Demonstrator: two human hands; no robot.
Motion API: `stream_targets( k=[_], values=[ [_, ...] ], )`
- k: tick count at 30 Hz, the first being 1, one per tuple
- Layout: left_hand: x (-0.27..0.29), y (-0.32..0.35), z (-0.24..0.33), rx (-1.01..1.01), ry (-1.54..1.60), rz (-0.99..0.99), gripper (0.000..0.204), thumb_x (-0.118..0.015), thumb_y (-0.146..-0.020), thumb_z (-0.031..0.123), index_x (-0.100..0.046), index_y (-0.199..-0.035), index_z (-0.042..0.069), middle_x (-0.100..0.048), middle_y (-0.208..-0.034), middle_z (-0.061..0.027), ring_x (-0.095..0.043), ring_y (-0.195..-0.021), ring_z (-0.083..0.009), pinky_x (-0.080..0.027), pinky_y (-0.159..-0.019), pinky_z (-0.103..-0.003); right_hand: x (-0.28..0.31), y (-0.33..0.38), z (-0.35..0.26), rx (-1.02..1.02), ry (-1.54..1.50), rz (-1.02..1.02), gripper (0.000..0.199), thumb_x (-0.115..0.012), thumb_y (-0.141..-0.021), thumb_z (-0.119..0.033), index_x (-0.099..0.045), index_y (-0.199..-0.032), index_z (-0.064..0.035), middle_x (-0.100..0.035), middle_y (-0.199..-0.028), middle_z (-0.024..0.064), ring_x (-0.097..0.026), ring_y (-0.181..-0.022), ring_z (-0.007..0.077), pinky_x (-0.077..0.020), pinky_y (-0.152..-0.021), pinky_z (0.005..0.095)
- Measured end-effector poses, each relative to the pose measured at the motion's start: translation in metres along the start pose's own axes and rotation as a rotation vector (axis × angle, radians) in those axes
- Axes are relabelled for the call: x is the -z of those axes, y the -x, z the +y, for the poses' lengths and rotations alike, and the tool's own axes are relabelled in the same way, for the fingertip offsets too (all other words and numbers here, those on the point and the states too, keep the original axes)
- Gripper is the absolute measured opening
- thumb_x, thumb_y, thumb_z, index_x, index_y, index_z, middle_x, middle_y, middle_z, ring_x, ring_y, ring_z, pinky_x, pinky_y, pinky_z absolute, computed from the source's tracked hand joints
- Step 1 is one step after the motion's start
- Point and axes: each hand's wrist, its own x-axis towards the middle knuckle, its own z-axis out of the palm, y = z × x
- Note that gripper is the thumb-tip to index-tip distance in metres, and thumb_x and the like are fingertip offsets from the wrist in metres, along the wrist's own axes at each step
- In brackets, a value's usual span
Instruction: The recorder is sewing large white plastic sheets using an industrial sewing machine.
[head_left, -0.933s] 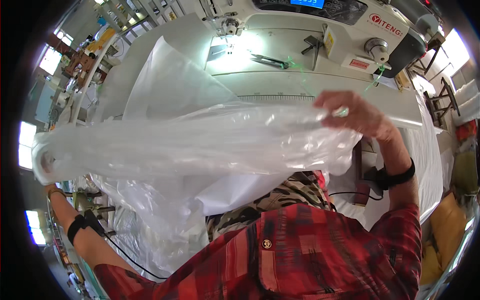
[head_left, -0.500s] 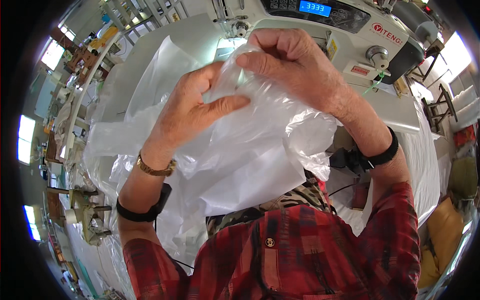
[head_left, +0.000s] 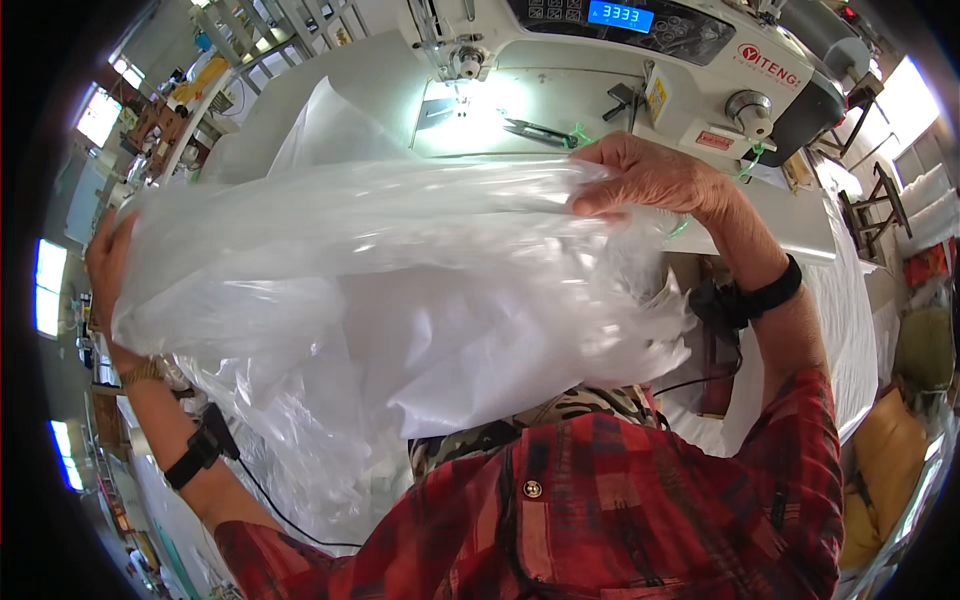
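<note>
Clear plastic film (head_left: 300, 215) is stretched wide between my two hands, in front of a sewing machine (head_left: 690, 60). My left hand (head_left: 108, 262) grips its far left end, with part of the fingers hidden behind the film. At the other end, my right hand (head_left: 645, 180) pinches the upper edge between thumb and fingers. Loose crumpled film hangs below that hand. A white sheet (head_left: 470, 350) lies under the film and across my lap, and a pointed white corner (head_left: 325, 125) rises behind it on the table.
Thread snips (head_left: 540, 133) and a small black part (head_left: 622, 98) lie on the lit machine bed (head_left: 580, 90), with green thread nearby. The needle area (head_left: 462, 100) stands just beyond the film. More plastic hangs at the right, and a cluttered bench (head_left: 180, 110) is at the far left.
My hands have parted from close together near the needle. The left swung far left and the right moved slightly right and down, spreading the film and uncovering the snips.
</note>
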Motion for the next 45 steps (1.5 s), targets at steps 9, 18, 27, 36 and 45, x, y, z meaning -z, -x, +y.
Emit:
stream_targets(
  k=[9,18,27,36,45],
  values=[
    [0.035,0.034,-0.128,0.554,-0.619,-0.887,0.05,-0.068,-0.087,0.022,-0.054,-0.131,0.002,-0.058,-0.124,-0.0146,-0.054,-0.115,-0.0184,-0.045,-0.095,-0.031,-0.03,-0.04,0.01,0.18,-0.113,0.118,0.024,-0.068,-0.089,-0.026,-0.067,-0.086,-0.002,-0.057,-0.074,-0.0063,-0.049,-0.072,0.0034,-0.0408,-0.07,0.0205],
    [-0.079,0.075,0.157,-0.286,0.34,-0.5,0.067,-0.07,-0.083,0.019,-0.042,-0.142,0.004,-0.055,-0.132,-0.0168,-0.05,-0.125,-0.0306,-0.032,-0.11,-0.041,-0.065,-0.081,0.003,0.108,-0.183,0.128,0.029,-0.065,-0.093,-0.031,-0.067,-0.083,-0.0049,-0.057,-0.072,-0.0074,-0.048,-0.07,0.0022,-0.0408,-0.069,0.0217],
    [-0.153,0.101,0.175,0.182,0.667,-0.706,0.021,-0.064,-0.091,0.017,-0.065,-0.088,-0.004,-0.059,-0.063,-0.008,-0.055,-0.052,-0.0123,-0.042,-0.052,-0.027,-0.059,-0.011,0.02,0.491,-0.089,0.651,0.04,-0.057,-0.096,-0.033,-0.064,-0.111,0.003,-0.066,-0.106,0.0087,-0.059,-0.099,0.0155,-0.0451,-0.089,0.0286],
    [-0.169,0.115,0.146,0.248,0.678,-0.753,0.02,-0.064,-0.092,0.015,-0.065,-0.085,-0.004,-0.053,-0.059,0.0001,-0.051,-0.054,-0.0053,-0.039,-0.05,-0.024,-0.104,0.067,0.05,0.481,0.164,0.409,0.051,-0.073,-0.08,-0.049,-0.066,-0.107,-0.0055,-0.059,-0.121,0.014,-0.053,-0.114,0.0294,-0.0407,-0.098,0.0431],
    [-0.156,0.104,0.165,-0.168,-0.01,-0.536,0.028,-0.071,-0.083,0.018,-0.066,-0.103,-0.001,-0.065,-0.088,-0.0101,-0.061,-0.082,-0.0261,-0.047,-0.078,-0.036,-0.112,0.052,0.047,0.453,0.022,0.534,0.01,-0.069,-0.087,-0.009,-0.067,-0.094,-0.0027,-0.066,-0.102,0.009,-0.059,-0.095,0.024,-0.0451,-0.09,0.0384]
  ],
)
